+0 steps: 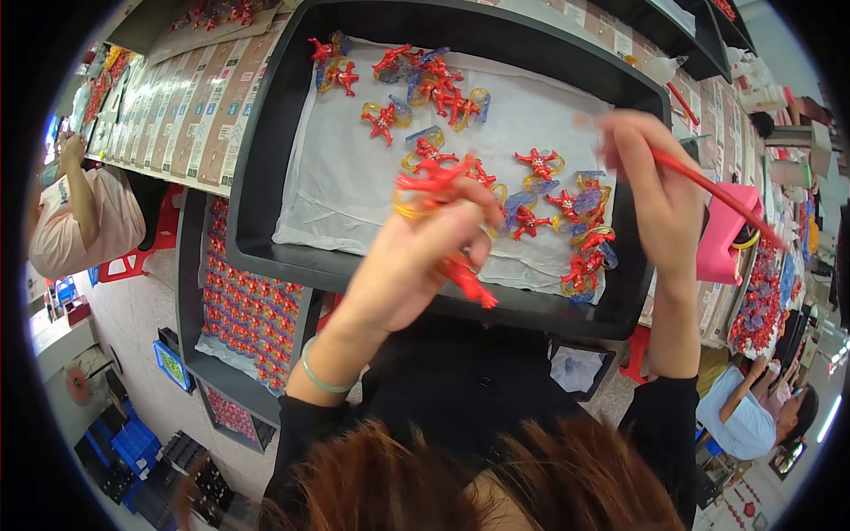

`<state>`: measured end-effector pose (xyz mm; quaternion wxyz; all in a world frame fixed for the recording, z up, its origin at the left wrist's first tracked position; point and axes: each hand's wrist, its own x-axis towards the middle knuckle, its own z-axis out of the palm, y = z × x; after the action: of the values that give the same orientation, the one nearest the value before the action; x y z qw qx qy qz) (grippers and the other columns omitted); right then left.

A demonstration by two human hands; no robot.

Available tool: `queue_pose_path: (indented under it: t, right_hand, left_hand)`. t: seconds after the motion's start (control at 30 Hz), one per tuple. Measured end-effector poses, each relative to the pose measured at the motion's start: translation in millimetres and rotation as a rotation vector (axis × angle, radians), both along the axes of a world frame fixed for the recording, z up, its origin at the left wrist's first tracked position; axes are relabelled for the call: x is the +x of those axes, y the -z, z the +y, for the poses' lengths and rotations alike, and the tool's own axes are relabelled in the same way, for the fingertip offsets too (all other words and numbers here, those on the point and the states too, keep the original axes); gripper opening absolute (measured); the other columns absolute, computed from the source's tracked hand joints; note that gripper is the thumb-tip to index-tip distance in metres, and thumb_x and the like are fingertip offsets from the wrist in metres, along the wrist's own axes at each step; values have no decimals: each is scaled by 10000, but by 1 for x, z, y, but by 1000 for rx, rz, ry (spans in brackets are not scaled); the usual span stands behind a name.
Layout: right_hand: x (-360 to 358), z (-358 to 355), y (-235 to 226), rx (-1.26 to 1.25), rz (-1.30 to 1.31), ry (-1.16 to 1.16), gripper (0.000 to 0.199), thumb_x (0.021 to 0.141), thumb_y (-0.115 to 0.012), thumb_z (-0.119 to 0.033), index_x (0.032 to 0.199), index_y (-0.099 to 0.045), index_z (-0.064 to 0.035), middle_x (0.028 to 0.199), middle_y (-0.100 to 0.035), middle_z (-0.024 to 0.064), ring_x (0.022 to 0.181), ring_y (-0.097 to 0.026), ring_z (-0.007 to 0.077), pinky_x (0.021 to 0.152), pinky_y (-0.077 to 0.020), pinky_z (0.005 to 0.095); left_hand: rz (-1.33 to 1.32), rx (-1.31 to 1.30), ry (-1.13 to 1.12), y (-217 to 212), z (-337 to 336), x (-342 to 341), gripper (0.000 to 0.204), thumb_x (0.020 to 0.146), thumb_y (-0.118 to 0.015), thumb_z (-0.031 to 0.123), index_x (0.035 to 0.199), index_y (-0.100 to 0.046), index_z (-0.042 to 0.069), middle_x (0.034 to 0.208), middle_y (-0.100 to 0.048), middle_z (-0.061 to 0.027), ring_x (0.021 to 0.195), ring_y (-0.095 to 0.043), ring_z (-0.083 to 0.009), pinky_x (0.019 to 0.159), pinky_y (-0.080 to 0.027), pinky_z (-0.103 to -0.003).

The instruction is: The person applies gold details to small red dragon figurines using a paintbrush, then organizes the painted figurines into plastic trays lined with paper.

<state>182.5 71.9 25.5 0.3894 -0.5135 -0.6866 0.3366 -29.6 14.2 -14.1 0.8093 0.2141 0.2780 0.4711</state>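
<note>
From the head camera, a black plastic tray (pixel 266 159) with raised walls and rounded corners sits before the person, lined with a creased white sheet (pixel 345 168). Small glossy red figurines (pixel 531 190) on blue and yellow clip-like bases lie scattered over the sheet, about twenty in all, thickest at the far edge and down the right side.

The left hand (pixel 416 265) is raised over the near part of the tray, wrist bent back, fingers curled shut round a red figurine (pixel 438 181) with a yellow ring at its base; a second red piece (pixel 469 281) pokes out below the palm. A pale green band (pixel 320 376) circles that wrist.

The right hand (pixel 651 190) is lifted upright over the right side of the tray, fingers pinched closed on a thin red paintbrush (pixel 717 190) whose handle slants away to the right. Whether its tip touches the held figurine I cannot tell.

Just right of the tray stands a pink plastic block (pixel 722 234). A lower tray (pixel 239 314) to the left holds dense rows of more red figurines, too many and too small to count. One co-worker's arm (pixel 84 190) shows at far left, another person (pixel 753 416) at lower right.
</note>
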Motion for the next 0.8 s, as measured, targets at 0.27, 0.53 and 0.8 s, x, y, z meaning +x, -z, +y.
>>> queue_pose_path:
  t: [0.27, 0.53, 0.8]
  right_hand:
    - [10, 21, 62, -166, -674, -303, 288, 778, -624, -198, 886, -454, 8, 767, -587, 190, 724, -551, 393, 642, -446, 401]
    - [-2, 17, 46, -193, -522, -235, 332, 705, -678, -158, 834, -409, -13, 735, -527, 172, 686, -526, 345, 600, -410, 391]
    - [-33, -44, 14, 243, -277, -223, 347, 627, -713, -24, 842, -440, -27, 802, -511, 151, 714, -525, 307, 602, -435, 331]
  left_hand:
    - [-381, -149, -79, 21, 9, -21, 249, 853, -556, 326, 892, -511, 84, 916, -556, -90, 731, -513, -163, 626, -430, -301]
    - [108, -123, -175, 7, 10, -9, 229, 810, -587, 157, 983, -580, 6, 772, -583, -50, 658, -528, -93, 591, -431, -220]
    - [513, 153, -276, -5, 6, 15, 241, 776, -608, 32, 1005, -575, -37, 838, -605, -23, 788, -544, -63, 667, -445, -203]
